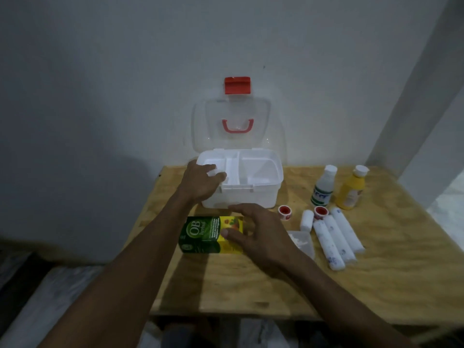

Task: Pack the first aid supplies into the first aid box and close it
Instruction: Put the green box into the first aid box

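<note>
The first aid box (241, 182) sits at the far edge of the wooden table (376, 285), hard against the wall, its clear lid (233, 121) standing open and upright. The left hand (200, 183) rests on the box's near-left corner, fingers loosely spread over the rim of the inner tray. The right hand (258, 234) hovers over the green and yellow carton (211, 234) at 6 o'clock from the box, fingers spread and curved; whether they touch it I cannot tell. At 3 o'clock stand two bottles (324, 187); at 4 o'clock lie tape rolls (285, 212) and wrapped bandage rolls (336, 237). Bare tabletop runs along the near and right edges
</note>
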Tool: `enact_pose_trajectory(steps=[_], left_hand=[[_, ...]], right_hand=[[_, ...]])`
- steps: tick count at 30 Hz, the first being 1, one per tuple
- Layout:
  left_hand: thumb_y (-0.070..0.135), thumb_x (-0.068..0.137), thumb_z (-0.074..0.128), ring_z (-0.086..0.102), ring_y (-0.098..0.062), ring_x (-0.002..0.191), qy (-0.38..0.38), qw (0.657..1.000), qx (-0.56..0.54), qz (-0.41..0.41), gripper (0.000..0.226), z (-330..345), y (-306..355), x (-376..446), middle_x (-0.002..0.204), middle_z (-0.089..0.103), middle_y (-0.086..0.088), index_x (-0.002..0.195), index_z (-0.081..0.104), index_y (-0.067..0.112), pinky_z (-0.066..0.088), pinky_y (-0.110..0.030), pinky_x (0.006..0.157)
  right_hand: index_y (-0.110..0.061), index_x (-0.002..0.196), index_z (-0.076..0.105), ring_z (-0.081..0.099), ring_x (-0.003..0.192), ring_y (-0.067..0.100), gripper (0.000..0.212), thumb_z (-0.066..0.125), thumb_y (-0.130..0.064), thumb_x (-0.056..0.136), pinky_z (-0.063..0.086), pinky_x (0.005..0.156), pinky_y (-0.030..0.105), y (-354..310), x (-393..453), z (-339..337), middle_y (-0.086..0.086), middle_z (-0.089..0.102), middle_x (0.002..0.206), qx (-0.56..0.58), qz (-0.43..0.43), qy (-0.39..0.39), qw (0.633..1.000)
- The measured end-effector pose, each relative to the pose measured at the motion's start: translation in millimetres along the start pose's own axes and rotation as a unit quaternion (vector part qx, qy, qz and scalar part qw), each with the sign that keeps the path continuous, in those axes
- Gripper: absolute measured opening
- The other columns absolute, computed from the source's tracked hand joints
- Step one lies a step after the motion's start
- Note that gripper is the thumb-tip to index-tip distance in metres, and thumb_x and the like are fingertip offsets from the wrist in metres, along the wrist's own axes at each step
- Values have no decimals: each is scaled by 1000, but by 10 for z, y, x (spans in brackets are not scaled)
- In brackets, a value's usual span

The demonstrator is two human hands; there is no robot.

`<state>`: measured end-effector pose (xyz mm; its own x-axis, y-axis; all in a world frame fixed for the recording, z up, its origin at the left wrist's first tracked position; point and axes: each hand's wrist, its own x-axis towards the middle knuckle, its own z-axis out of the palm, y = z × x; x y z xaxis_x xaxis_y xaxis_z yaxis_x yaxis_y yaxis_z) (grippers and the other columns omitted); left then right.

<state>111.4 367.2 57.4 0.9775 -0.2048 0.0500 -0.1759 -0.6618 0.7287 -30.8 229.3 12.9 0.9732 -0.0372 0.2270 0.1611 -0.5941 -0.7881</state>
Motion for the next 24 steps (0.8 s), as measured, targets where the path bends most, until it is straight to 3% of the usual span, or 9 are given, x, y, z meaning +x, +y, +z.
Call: enact_pose_trajectory(steps=[3,7,12,17,24], left_hand=[[43,86,66,48,-29,128,1,1000,-6,-12,54,3,-9,-12,147,44,-12,129,61,12,41,-40,108],[39,86,67,49,-27,128,0,1000,-20,-23,52,23,-27,0,145,47,-10,129,61,9,37,-29,102],[52,79,66,47,-29,129,6,1000,-22,-21,60,38,-100,34,147,43,-11,127,63,17,39,-44,109],[49,82,66,45,-28,131,8,999,-22,-23,55,59,-129,70,149,40,-10,128,61,18,39,-45,109],[49,83,65,43,-27,132,14,999,-22,-22,56,79,-163,102,151,37,-7,130,59,19,37,-42,110]], right_hand=[[-27,130,58,54,107,3,58,77,-45,77,43,85,14,-50,45,46,-8,61,127,-14,-16,-29,999],[-31,132,58,56,103,2,58,76,-45,78,43,79,13,-64,110,107,-9,63,124,-15,-32,-72,997],[-33,134,55,55,106,6,59,74,-43,80,44,84,19,-33,127,157,-8,61,125,-20,-36,-78,996],[-36,136,51,51,114,6,70,79,-45,73,45,92,24,15,158,199,-10,58,132,-31,-62,-101,992],[-27,124,66,53,106,6,55,81,-40,72,47,89,27,-76,111,60,-6,61,125,-15,-47,-77,996]])
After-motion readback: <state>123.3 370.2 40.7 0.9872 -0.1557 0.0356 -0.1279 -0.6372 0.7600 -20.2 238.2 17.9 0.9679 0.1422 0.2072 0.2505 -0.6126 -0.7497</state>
